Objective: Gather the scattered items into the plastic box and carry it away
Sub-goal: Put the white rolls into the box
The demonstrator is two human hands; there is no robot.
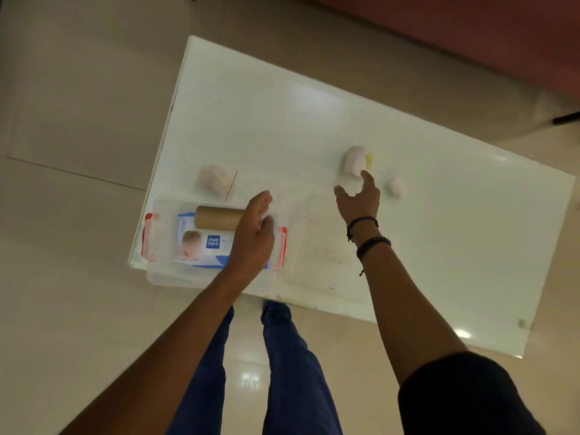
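A clear plastic box (163, 274) with red clips sits at the table's near left corner, partly over the edge. Inside lie a pack of baby wipes (201, 243) and a brown cardboard tube (216, 217). My left hand (255, 227) hovers over the box's right side, fingers apart, touching the tube's end. My right hand (359, 197) is spread open just short of a white roll with a yellow patch (354, 161). A small white ball (397, 187) lies to the right of that hand. A pale wrapped bundle (213, 180) rests just beyond the box.
The white table (282, 120) stands on a tiled floor. A flat clear lid-like sheet (295, 243) lies right of the box. A red-brown surface (470, 32) fills the far right. My legs stand at the table's near edge.
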